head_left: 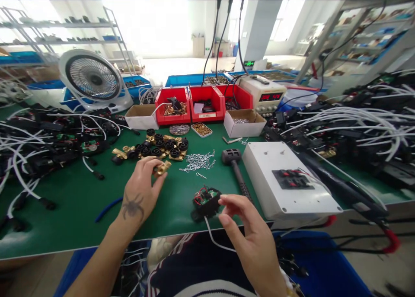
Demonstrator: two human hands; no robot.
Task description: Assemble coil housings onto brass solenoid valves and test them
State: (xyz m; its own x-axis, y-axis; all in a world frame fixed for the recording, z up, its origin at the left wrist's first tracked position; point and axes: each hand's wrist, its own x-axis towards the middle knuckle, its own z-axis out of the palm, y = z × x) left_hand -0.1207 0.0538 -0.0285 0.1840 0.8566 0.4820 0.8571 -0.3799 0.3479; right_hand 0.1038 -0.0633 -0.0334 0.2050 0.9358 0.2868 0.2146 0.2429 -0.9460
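Observation:
My left hand point(142, 186) is closed on a small brass fitting point(163, 168), held by thumb and fingers above the green table. Beyond it lies a group of brass fittings with black round caps point(158, 145). My right hand point(248, 228) has its thumb and fingers apart, with nothing seen between them. Just left of its fingertips sits a black housing with a green circuit board point(206, 200) and red wires, its white cable point(214, 241) running over the table's front edge. Thin metal spring clips point(199, 161) are piled between the hands, farther back.
A black mallet point(235, 163) lies beside a white box with red-black terminals point(288, 180). Red bins point(207, 106), small cartons point(244, 123), a power supply point(264, 94) and a fan point(94, 78) stand behind. Cabled black parts point(65, 132) heap at both sides.

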